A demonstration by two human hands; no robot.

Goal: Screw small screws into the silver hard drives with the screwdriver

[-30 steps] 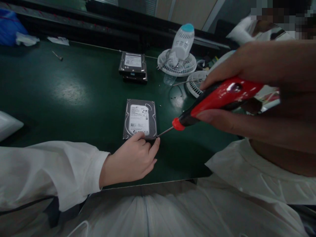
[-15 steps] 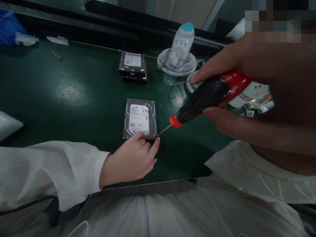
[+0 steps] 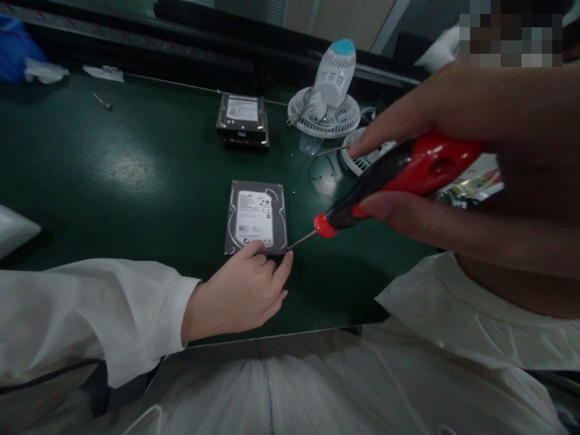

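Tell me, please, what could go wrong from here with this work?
The screwdriver reaches the hard drive's corner at a slant, so its tip might slip. A finger of the left hand is right beside that tip and could be jabbed. Tiny loose pieces lie on the table; a bump might scatter them.

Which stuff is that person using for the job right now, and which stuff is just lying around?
Being used:
- hard drive, label up, under the left hand's fingers
- red and black screwdriver, in the right hand, its tip at the drive's corner

Lying around, as far as I can tell:
- stacked drives
- white fan-like thing
- blue bundle
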